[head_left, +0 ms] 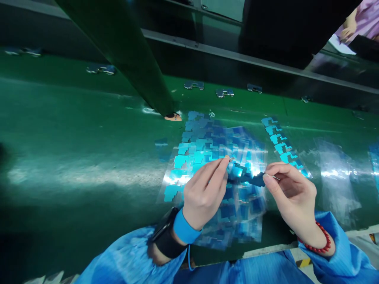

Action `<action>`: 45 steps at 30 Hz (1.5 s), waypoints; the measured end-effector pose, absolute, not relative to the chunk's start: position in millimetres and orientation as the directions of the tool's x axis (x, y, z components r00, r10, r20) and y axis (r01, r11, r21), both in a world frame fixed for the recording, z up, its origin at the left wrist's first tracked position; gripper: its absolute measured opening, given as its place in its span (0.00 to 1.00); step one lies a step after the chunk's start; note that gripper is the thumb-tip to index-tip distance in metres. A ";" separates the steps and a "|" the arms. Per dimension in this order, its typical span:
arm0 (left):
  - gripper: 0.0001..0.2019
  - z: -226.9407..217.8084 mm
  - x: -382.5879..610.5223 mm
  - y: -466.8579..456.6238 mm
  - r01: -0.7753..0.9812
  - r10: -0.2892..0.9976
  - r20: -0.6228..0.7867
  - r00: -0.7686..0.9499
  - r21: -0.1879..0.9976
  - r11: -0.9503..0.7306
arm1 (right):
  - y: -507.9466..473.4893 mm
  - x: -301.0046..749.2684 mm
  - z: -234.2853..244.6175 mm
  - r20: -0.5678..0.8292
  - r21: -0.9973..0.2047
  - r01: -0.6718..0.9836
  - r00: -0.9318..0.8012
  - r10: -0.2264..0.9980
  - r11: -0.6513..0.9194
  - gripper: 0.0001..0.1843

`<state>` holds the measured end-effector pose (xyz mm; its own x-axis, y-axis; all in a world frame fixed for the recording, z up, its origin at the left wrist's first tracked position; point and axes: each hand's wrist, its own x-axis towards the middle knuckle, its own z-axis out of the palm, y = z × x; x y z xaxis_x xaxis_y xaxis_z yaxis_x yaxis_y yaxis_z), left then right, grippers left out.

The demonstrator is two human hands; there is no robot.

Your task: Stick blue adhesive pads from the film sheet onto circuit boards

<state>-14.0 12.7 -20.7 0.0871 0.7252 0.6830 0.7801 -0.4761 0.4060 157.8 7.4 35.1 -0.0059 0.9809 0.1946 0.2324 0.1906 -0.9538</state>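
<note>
Where the left hand (205, 193) pinches: its fingers are pressed together on a small shiny part (231, 159); if they also grip the dark piece (256, 180), I cannot tell.
Right hand (293, 193): thumb and index finger pinch the end of the dark piece, perhaps by its edge because it looks thin.
Dark piece: between both hands, above the blue sheets (180, 161), probably to be well seen.
Blue sheets: overlapping on the green table (89, 138), likely for easy reach.
Strip of blue pieces (282, 147): apart at the right, maybe to avoid mixing.
Metal parts (194, 85): spaced along the far side, seemingly so they do not touch.
</note>
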 end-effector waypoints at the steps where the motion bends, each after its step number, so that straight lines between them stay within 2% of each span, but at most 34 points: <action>1: 0.15 -20.2 -13.9 13.0 0.779 0.739 0.671 0.064 0.429 -0.457 | 7.7 158.5 35.1 0.197 -0.954 0.229 -0.002 0.980 0.193 0.07; 2: 0.15 -19.0 -13.9 13.4 0.768 0.770 0.637 0.025 0.481 -0.423 | 8.3 159.6 34.8 0.198 -0.955 0.224 -0.001 0.980 0.193 0.07; 4: 0.14 -15.0 -14.6 15.1 0.690 0.863 0.492 -0.114 0.664 -0.287 | 10.3 162.8 32.5 0.190 -0.963 0.196 0.001 0.982 0.186 0.05; 6: 0.11 -9.9 -17.0 17.9 0.493 0.932 0.257 -0.255 0.864 -0.103 | 13.7 166.0 27.9 0.161 -0.977 0.144 0.014 0.987 0.157 0.04; 8: 0.11 -5.5 -20.2 20.4 0.226 0.962 0.028 -0.272 0.974 0.036 | 18.1 167.9 21.9 0.099 -0.993 0.068 0.045 0.994 0.096 0.04; 11: 0.11 -2.2 -22.6 20.8 -0.082 0.976 -0.183 -0.118 0.981 0.174 | 24.9 166.9 13.0 -0.032 -0.998 -0.059 0.109 0.994 -0.026 0.10; 14: 0.06 -0.2 -18.8 16.8 -0.182 0.970 -0.237 0.047 0.953 0.241 | 28.6 162.6 6.2 -0.098 -0.987 -0.144 0.148 0.984 -0.076 0.13; 16: 0.05 2.1 -14.3 13.7 -0.162 0.957 -0.242 0.157 0.950 0.267 | 28.3 159.3 2.6 -0.088 -0.986 -0.155 0.153 0.984 -0.064 0.13; 20: 0.16 3.8 -7.8 11.1 -0.041 0.900 -0.267 0.346 0.953 0.299 | 21.0 153.7 -3.1 -0.063 -0.993 -0.107 0.097 0.993 -0.052 0.11; 25: 0.19 -3.7 -10.0 13.4 0.005 0.895 -0.248 0.372 0.964 0.265 | 11.2 152.4 -6.9 -0.065 -0.997 -0.045 -0.021 0.998 -0.066 0.11; 31: 0.19 5.8 -16.2 16.5 0.095 0.864 -0.223 0.451 0.975 0.202 | 25.8 171.9 8.9 0.038 -0.960 0.272 -0.107 0.993 0.066 0.08; 38: 0.18 14.6 -18.2 17.4 0.229 0.659 -0.256 0.707 0.965 0.129 | 46.0 197.9 27.4 -0.111 -0.934 0.351 -0.445 0.889 0.059 0.08; 42: 0.17 10.9 -18.5 17.6 0.271 0.632 -0.301 0.714 0.951 0.146 | 45.6 201.8 31.0 -0.109 -0.920 0.379 -0.497 0.861 0.103 0.09; 45: 0.14 8.3 -20.0 18.8 0.261 0.709 -0.309 0.634 0.949 0.180 | 44.8 203.9 30.9 -0.037 -0.899 0.411 -0.417 0.908 0.152 0.08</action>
